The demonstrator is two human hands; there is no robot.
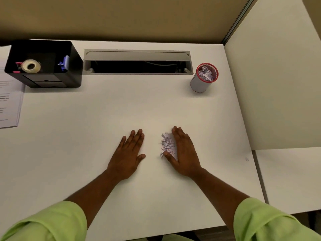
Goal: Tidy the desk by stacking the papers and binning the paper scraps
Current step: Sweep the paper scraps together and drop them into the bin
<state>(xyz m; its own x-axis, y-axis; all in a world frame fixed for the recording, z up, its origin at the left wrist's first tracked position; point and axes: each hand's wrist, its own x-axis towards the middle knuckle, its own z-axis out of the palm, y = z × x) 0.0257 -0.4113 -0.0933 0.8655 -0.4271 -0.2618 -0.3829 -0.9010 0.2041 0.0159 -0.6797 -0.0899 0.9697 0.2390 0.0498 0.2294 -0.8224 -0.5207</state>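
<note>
Nearest, left hand (129, 153) flat on desk (86, 136), fingers straight. Right hand (184, 152) flat too, its inner edge touching scrap pile (167, 143). Farther right: red-rimmed bin (204, 78) holding scraps. Far left: stacked papers (9, 101) beside black organizer (45, 64).

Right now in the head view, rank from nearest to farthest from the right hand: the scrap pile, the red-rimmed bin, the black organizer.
1. Pile of pale paper scraps: touching the right hand, on its thumb side.
2. Red-rimmed mesh bin: far right of the desk.
3. Black plastic desk organizer: far left corner.
</note>
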